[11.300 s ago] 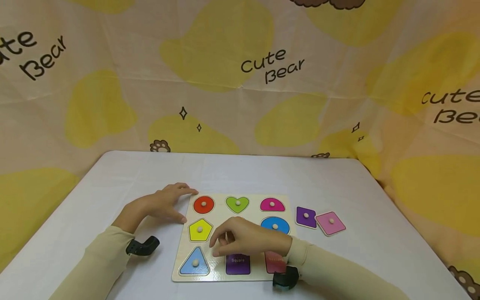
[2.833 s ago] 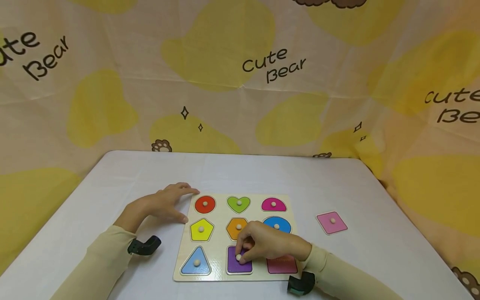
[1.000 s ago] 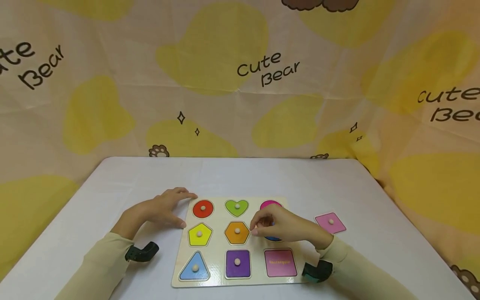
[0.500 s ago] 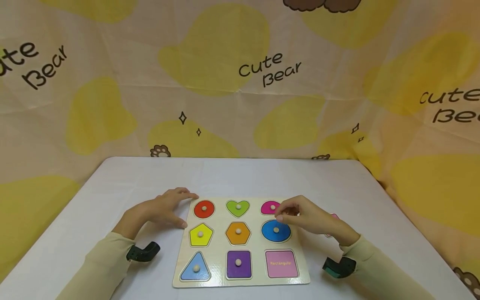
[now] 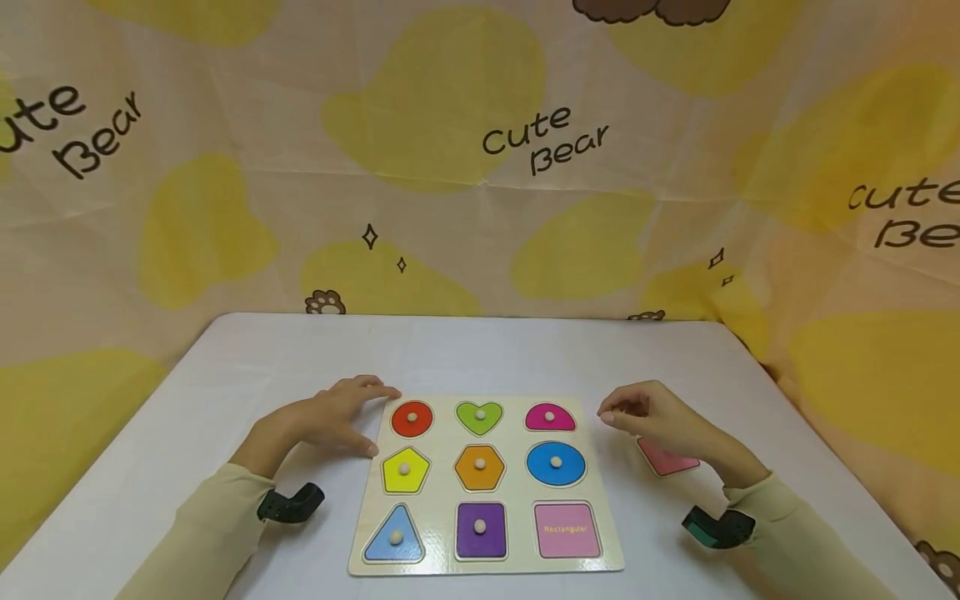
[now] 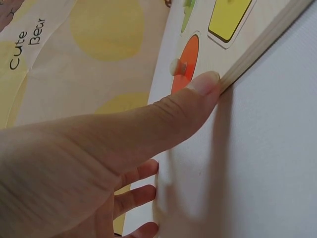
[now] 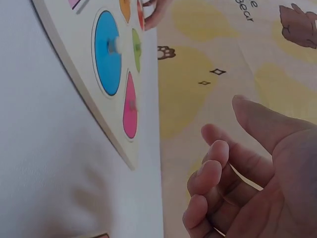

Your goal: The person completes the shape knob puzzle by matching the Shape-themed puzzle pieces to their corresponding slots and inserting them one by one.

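Observation:
A wooden peg puzzle board point(image 5: 442, 437) lies on the white table. At its left edge rests my left hand point(image 5: 318, 421); in the left wrist view the thumb point(image 6: 163, 121) touches the board's edge, the other fingers spread below. Right of the board, my right hand point(image 5: 663, 421) hovers with loosely curled fingers and holds nothing, as the right wrist view also shows. Under it lies a pink rectangular knobbed piece point(image 5: 667, 462), partly covered by the hand. The pink recess point(image 5: 567, 543) labelled "Rectangular" holds no piece. Beside it the purple square point(image 5: 491, 546) sits in its slot.
Seated in the board are a red circle point(image 5: 402, 427), green heart point(image 5: 471, 423), magenta half-circle point(image 5: 538, 423), yellow pentagon point(image 5: 397, 482), orange hexagon point(image 5: 468, 477), blue oval point(image 5: 543, 475) and blue triangle point(image 5: 387, 550). A printed cloth point(image 5: 450, 233) hangs behind the table.
The purple square went from the table into its slot, pressed by my right hand. That hand then let go and moved right, over the pink piece. My left hand stayed at the board.

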A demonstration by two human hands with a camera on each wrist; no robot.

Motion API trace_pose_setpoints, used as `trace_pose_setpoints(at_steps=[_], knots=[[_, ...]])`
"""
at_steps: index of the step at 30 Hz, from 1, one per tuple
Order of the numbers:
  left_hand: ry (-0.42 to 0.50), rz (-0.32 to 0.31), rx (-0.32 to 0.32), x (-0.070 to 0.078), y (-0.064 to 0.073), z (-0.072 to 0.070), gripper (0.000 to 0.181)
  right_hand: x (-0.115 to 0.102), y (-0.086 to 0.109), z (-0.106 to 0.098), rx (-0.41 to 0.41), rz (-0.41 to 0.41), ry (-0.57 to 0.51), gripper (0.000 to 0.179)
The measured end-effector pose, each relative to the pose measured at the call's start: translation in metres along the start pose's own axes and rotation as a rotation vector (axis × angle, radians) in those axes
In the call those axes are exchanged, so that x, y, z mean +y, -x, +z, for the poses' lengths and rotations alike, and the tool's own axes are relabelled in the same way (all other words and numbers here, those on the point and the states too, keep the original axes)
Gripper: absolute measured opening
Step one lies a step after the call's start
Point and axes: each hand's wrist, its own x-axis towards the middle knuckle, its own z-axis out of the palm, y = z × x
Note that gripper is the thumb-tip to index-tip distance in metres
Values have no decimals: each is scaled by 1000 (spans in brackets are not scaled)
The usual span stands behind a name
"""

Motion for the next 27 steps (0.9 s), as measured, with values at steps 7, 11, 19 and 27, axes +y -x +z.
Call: trace_pose_setpoints(at_steps=[7, 11, 19, 27], knots=[[-7, 2, -1, 0, 0, 0, 85, 18, 11, -16, 1, 31, -21, 25], [-13, 4, -1, 0, 0, 0, 85, 28, 17, -24, -19, 38, -13, 24], [-20, 13, 3, 0, 0, 0, 84, 52, 32, -38, -80, -30, -67, 19], [-8, 15, 2, -1, 0, 0, 85, 70, 45, -44, -126, -17, -96, 18]])
